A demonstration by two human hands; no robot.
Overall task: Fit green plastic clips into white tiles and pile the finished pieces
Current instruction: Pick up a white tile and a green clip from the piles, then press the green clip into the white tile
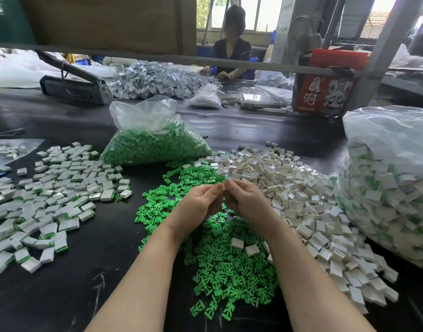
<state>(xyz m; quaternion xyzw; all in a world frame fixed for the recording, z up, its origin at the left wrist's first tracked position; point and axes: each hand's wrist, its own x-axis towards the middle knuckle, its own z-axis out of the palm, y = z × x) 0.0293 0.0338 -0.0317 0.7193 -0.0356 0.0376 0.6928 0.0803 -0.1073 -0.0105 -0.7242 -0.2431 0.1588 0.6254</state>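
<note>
My left hand [200,202] and my right hand [244,200] meet fingertip to fingertip above the loose green clips [229,267] spread on the black table. Their fingers are curled together around something small that the fingers hide. A heap of empty white tiles [301,200] lies to the right of my hands. A spread of finished pieces [54,195], white tiles with green edges, covers the table to the left.
A clear bag of green clips [153,144] sits behind my hands. A large clear bag of finished pieces [387,188] stands at the right. A red carton [325,92] and grey packets [157,80] lie farther back, where another person sits.
</note>
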